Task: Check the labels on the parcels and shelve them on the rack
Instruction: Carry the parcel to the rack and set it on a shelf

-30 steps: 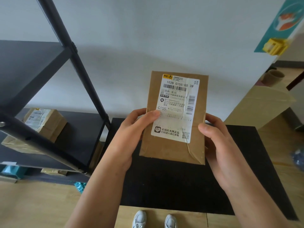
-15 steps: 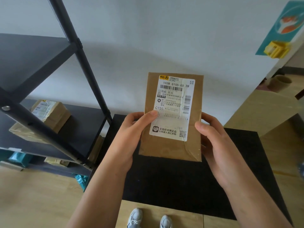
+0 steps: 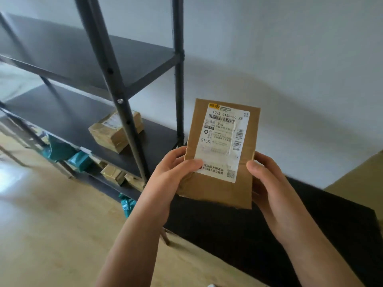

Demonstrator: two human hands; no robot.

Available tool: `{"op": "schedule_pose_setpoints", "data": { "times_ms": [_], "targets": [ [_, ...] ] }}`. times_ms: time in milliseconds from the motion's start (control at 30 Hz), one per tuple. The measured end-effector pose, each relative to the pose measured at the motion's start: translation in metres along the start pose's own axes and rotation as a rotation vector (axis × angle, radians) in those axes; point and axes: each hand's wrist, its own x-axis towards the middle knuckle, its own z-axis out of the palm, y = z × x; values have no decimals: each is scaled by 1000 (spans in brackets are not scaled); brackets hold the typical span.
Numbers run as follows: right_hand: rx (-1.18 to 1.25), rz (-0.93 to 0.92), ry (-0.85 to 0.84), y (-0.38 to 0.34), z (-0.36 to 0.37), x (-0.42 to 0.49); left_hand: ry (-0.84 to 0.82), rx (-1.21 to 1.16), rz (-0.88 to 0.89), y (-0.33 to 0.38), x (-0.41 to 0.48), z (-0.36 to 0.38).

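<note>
At the left of the frame stands the dark metal rack [image 3: 132,75], already partly stocked: a taped brown cardboard box [image 3: 116,131] sits on its middle shelf, and teal plastic mailers [image 3: 79,160] with small brown boxes [image 3: 113,172] lie on the shelf below. Right of centre, the flat brown cardboard parcel [image 3: 221,183] with its white printed label [image 3: 223,141] is upright above the black surface [image 3: 310,220], the left hand [image 3: 172,175] and right hand [image 3: 267,179] each closing their grip on an edge. The label check looks under way; shelving this parcel remains.
</note>
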Motion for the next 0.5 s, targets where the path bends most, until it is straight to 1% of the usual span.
{"op": "schedule_pose_setpoints", "data": {
  "times_ms": [233,500],
  "targets": [
    [-28,35,-98,11,97,-9,65,-56,-18,-11,-37,-101],
    [2,192,-185,41,270,-48,198,-62,16,-30,-100,-259]
  ]
}}
